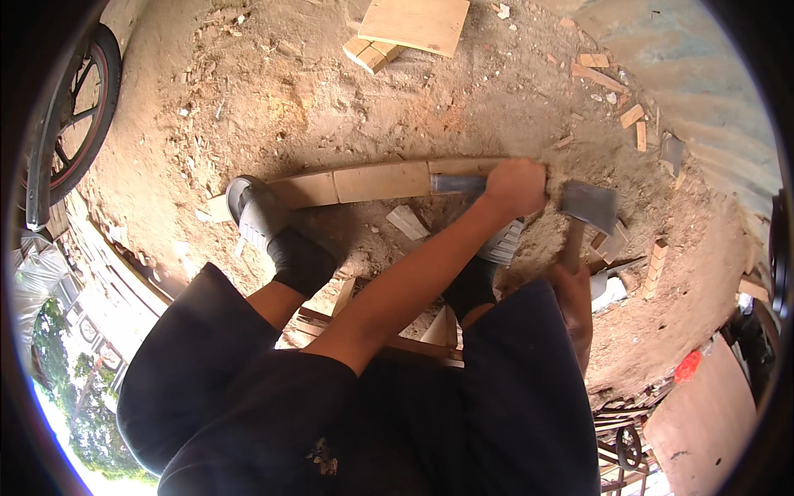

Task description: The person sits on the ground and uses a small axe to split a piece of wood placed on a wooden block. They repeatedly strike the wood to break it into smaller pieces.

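Observation:
My left hand [516, 187] is closed in a fist over the right end of a row of wooden blocks or a scored timber [381, 181] on the ground. From the fist a grey metal tool [458, 183], chisel-like, points left along the wood; the rest is hidden in the hand. To the right of that fist, my right hand [572, 282] grips the handle of a hatchet [589, 203], its dark head blurred and apart from the fist. A foot in a grey slide sandal [257, 214] rests against the wood's left part. My other foot is partly behind the left forearm.
A wooden board [414, 25] lies on wood blocks [371, 54] ahead on the dirt floor. Offcuts [631, 116] are scattered along a corrugated wall [701, 80]. A small wood scrap [407, 222] lies between the feet. A wheel [93, 105] stands at left.

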{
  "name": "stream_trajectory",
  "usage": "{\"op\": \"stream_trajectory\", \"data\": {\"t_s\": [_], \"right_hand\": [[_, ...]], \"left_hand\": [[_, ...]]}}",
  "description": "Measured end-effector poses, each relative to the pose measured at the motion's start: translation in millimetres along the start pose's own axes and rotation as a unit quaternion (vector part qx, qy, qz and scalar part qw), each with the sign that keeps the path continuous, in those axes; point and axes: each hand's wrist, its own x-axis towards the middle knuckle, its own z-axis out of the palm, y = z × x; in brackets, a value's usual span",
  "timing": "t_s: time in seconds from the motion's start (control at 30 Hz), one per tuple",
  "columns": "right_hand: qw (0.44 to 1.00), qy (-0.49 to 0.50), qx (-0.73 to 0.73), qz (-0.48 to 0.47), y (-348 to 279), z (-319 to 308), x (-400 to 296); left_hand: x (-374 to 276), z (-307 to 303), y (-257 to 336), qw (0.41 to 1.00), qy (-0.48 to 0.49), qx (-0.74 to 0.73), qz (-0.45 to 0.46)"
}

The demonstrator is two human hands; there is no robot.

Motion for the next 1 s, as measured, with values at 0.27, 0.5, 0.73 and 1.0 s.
{"op": "stream_trajectory", "data": {"t_s": [0.27,0.5,0.73,1.0], "right_hand": [[0.976,-0.045,0.111,0.181,-5,14,5],[0.887,-0.013,0.373,0.273,24,4,0],[0.914,-0.014,0.323,0.247,46,-48,9],[0.931,0.063,0.36,0.021,-49,-87,13]], "left_hand": [[-1,-6,-1,1.0,0.021,0.0,-0.003],[3,-2,4,0.999,0.024,0.007,0.045],[19,-8,15,0.997,0.056,-0.025,0.035],[21,-6,14,1.0,0.016,-0.017,0.02]]}}
